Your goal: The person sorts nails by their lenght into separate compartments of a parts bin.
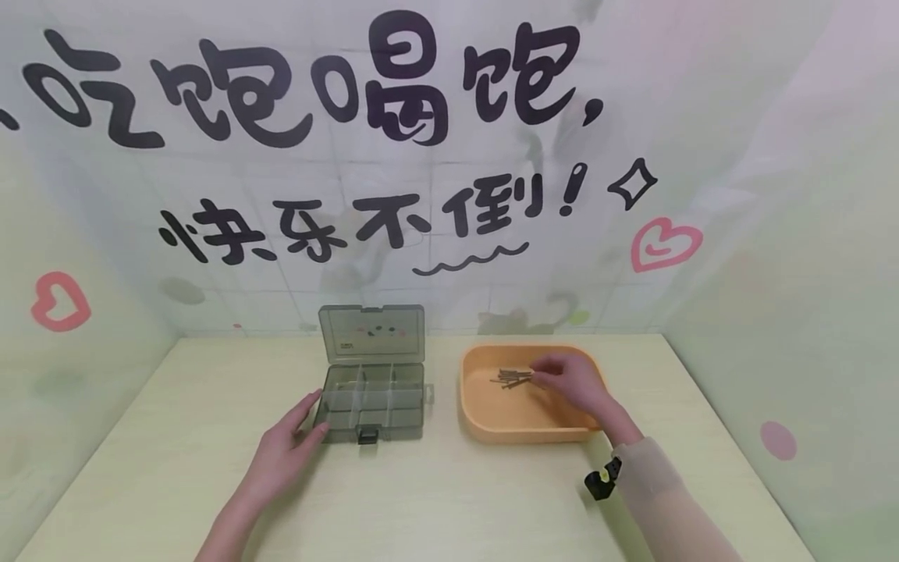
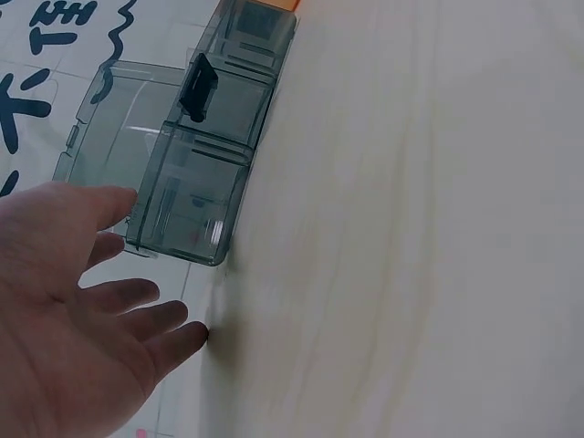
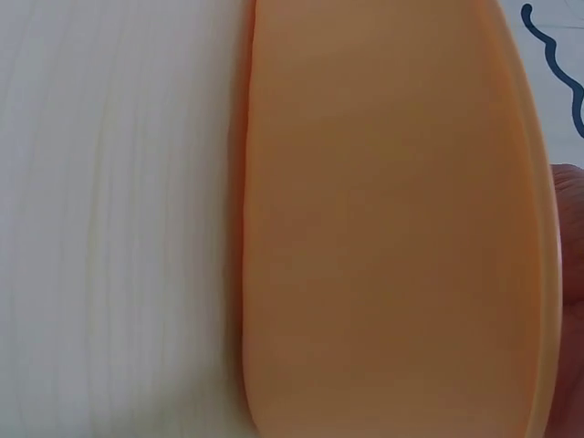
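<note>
A smoky-grey clear compartment box (image 1: 372, 398) stands on the table with its lid (image 1: 375, 336) raised at the back. My left hand (image 1: 284, 449) is at the box's left side, its fingers extended and the thumb near the front corner. In the left wrist view, the thumb of that hand (image 2: 82, 301) overlaps the box's end. Inside an orange tray (image 1: 485, 410) lies a small pile of several thin, dark, nail-like pieces (image 1: 513, 378). My right hand (image 1: 572, 382) reaches over the tray's right part, fingertips right at the pile; I cannot tell whether they pinch a piece.
The pale wooden table (image 1: 449, 499) meets a wall (image 1: 449, 304) with black lettering close behind the box and tray. Side walls (image 1: 787, 390) stand at both edges. A strip of table separates box and tray. A black device (image 1: 602, 480) sits at my right wrist.
</note>
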Tool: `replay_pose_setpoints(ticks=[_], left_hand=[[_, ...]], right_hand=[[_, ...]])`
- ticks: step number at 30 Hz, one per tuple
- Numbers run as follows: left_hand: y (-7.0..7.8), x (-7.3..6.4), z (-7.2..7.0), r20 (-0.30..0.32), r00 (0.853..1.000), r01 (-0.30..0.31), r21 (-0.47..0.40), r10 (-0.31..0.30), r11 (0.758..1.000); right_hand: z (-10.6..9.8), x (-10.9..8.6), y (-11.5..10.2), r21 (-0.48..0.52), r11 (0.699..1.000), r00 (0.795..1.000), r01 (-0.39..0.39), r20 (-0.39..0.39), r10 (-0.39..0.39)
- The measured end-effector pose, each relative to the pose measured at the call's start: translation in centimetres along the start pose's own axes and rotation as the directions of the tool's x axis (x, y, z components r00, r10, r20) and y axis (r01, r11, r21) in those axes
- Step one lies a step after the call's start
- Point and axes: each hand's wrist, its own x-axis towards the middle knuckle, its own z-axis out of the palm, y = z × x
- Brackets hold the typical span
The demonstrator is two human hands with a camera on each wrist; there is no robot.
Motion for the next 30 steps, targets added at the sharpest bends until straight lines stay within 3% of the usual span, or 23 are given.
replay_pose_setpoints(ticks=[7,15,30], left_hand=[[-0.1,0.0,0.1,0.017,1.000,-0.003,-0.008,0.003,1.000],[0.0,-0.1,-0.1,0.033,0.998,0.051,-0.022,-0.050,0.998],[-0.3,-0.1,0.0,0.050,0.997,0.068,-0.046,-0.065,0.997]], right_hand=[[0.1,0.4,1.0,0.020,1.000,0.999,-0.008,0.041,0.007],[0.6,0.9,1.3,0.021,1.000,0.997,-0.010,0.071,0.009],[1.3,1.6,1.2,-0.011,0.999,0.999,-0.034,0.042,0.035]])
